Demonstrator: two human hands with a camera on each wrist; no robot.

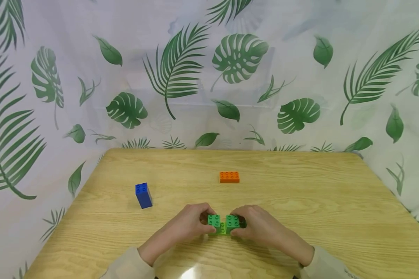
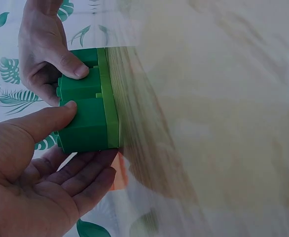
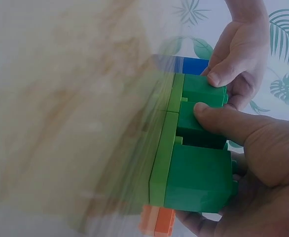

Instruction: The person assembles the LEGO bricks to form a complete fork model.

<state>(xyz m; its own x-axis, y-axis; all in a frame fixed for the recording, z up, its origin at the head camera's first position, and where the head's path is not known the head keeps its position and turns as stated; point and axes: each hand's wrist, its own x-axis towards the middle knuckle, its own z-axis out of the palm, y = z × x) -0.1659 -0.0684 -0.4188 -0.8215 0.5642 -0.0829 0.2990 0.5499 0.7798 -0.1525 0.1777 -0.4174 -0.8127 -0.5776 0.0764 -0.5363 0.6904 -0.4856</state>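
Two light green bricks (image 3: 160,163) lie end to end on the table, with a seam between them. Three darker green blocks stand on top: a left block (image 1: 214,221), a middle block (image 1: 232,221) and a right block (image 3: 198,180). My left hand (image 1: 193,220) pinches the left block, thumb on its near face and fingers behind. My right hand (image 1: 260,224) grips the middle block the same way, its thumb (image 3: 218,118) pressed on the near face. That hand mostly covers the right block in the head view. Narrow gaps separate the three blocks.
A tall blue block (image 1: 144,197) stands to the left on the wooden table (image 1: 317,186). An orange brick (image 1: 229,177) lies farther back, beyond my hands. Behind the table hangs a white cloth (image 1: 195,128) with green leaf prints.
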